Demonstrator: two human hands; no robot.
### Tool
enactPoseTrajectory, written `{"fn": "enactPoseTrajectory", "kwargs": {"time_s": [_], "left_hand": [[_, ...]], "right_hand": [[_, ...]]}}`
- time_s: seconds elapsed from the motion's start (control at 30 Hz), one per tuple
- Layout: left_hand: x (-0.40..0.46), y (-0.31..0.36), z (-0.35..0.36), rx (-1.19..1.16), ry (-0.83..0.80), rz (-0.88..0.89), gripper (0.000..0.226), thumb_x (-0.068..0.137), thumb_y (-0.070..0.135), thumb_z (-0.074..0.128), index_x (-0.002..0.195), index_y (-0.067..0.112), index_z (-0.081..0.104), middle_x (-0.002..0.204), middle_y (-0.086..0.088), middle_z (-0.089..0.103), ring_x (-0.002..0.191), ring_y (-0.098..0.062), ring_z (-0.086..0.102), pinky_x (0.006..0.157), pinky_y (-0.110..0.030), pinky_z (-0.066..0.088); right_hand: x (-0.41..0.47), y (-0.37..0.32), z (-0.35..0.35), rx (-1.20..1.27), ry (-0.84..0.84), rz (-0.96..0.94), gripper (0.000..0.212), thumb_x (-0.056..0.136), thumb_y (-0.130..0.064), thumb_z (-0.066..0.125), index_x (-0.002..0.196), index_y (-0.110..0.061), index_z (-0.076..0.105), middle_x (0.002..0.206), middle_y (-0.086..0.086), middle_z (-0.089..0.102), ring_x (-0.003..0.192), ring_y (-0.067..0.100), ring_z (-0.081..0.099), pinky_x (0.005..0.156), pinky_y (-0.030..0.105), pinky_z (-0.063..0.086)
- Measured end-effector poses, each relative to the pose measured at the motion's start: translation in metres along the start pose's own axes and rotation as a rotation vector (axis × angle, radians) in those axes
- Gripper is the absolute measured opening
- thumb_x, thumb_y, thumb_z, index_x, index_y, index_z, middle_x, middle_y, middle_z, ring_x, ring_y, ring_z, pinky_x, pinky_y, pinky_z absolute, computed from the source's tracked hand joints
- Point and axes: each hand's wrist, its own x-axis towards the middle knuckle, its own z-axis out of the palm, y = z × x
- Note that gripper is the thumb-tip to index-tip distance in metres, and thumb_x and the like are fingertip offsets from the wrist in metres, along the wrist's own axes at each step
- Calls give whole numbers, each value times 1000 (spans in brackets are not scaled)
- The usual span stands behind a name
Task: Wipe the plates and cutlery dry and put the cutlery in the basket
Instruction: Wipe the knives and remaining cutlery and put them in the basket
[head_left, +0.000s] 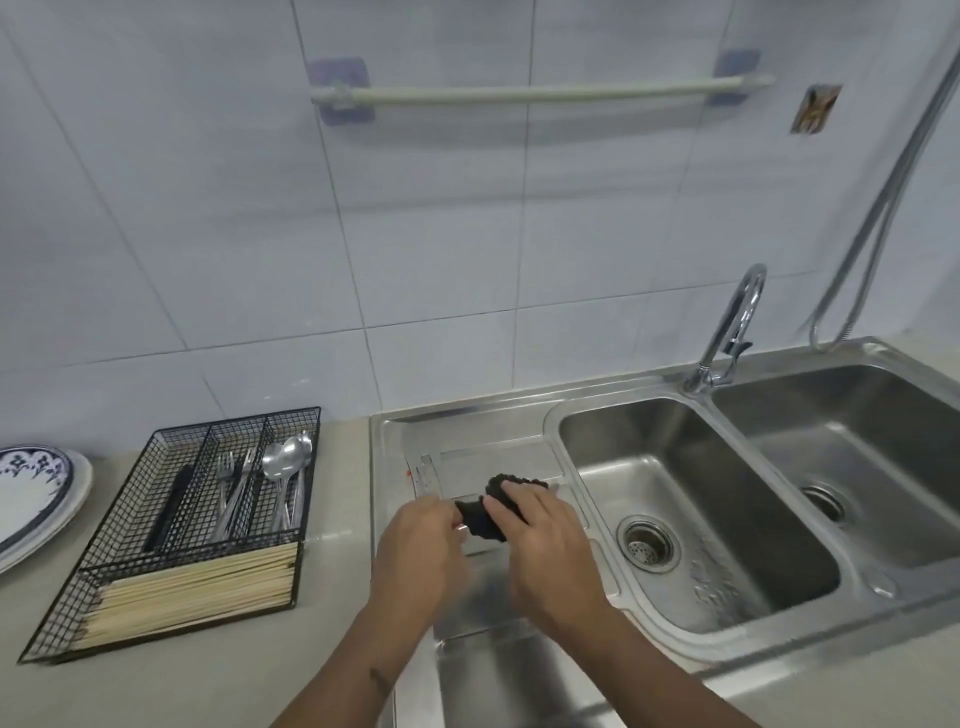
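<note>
A dark, nubbly wiping cloth (491, 512) is bunched around a slim piece of metal cutlery (461, 528), of which only a short bright glint shows between the two hands, so what kind of piece it is cannot be told. The left hand (415, 551) curls round the near end, seemingly to hold the piece steady, while the right hand (545, 540) lies over the cloth with its fingers (511, 506) pressing it down onto the metal, a grip that suits drawing the cloth along the shaft to dry it. Both hands work above the ribbed stainless steel draining board (519, 457) at the left end of the double-bowl steel sink (691, 499), probably so that any drips run off into the bowls (the near bowl looks wet by its drain). Near the worktop's back edge, left of the draining board, sits the black wire-mesh cutlery basket (124, 525), close enough to reach in one move; its long compartments already hold steel forks (228, 488) and steel spoons (285, 460), and the cross compartment at its front holds pale wooden chopsticks (197, 587). At the worktop's left edge lie stacked white plates with a dark blue floral rim (31, 493). I judge the task well along, this piece being among the last to be dried.
</note>
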Motion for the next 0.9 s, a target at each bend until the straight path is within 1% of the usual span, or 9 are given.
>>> {"fn": "enactPoseTrajectory", "kwargs": {"time_s": [0.07,0.2,0.37,0.43,0.5,0.6,0.73,0.83,0.9], "left_hand": [[-5,0,-5,2,18,12,11,97,27,59,102,23,68,98,8,60,93,-12,56,86,-29,50],[-14,-8,-14,-2,-29,-13,16,98,27,57,102,26,73,96,10,62,89,-11,59,84,-32,54],[-19,0,-29,-41,-223,-19,23,94,20,53,99,25,75,93,3,69,81,-18,63,72,-30,53],[-20,5,-35,-133,-265,-51,20,92,19,55,91,21,75,82,0,69,73,-19,63,62,-28,48],[-24,8,-38,-174,-292,-92,20,90,20,56,84,21,75,76,0,69,69,-20,63,58,-27,45],[-31,12,-34,-223,-312,-145,23,94,25,56,81,23,75,73,5,68,71,-15,64,67,-30,50],[-33,23,-25,-378,-305,-219,25,97,30,57,80,25,74,58,12,55,56,-9,52,60,-25,40],[-38,33,-13,-399,-343,-251,25,99,30,54,85,25,73,68,11,59,65,-9,54,67,-27,44],[-42,42,-5,-452,-352,-293,25,101,29,53,87,23,73,69,6,63,66,-10,56,70,-27,46]], "right_hand": [[0,7,-6,-22,37,-3,63,53,-4,80,114,-17,70,116,6,66,104,29,63,88,41,52],[-5,26,-18,-41,101,108,63,54,4,71,114,-15,69,116,7,64,100,32,62,83,41,52],[-14,-5,-17,16,172,1,60,70,0,61,127,-18,64,132,12,58,118,31,54,100,43,45],[-25,-12,-10,4,149,-58,66,66,1,66,128,-23,62,135,11,57,121,30,54,100,42,44],[-31,-3,-8,14,111,5,74,59,4,73,127,-24,63,134,9,59,119,30,57,98,43,48],[-34,7,-13,23,110,69,69,60,3,73,124,-22,65,132,8,60,118,31,58,93,48,52],[-38,22,-16,-5,121,-130,56,77,-6,48,129,-23,62,137,6,57,125,29,53,101,44,46],[-35,49,-18,8,110,2,66,65,1,71,127,-22,64,135,7,58,122,31,55,96,48,50],[-37,59,-22,17,102,-42,64,68,-1,68,128,-22,63,136,7,57,124,30,54,100,47,48]]}}
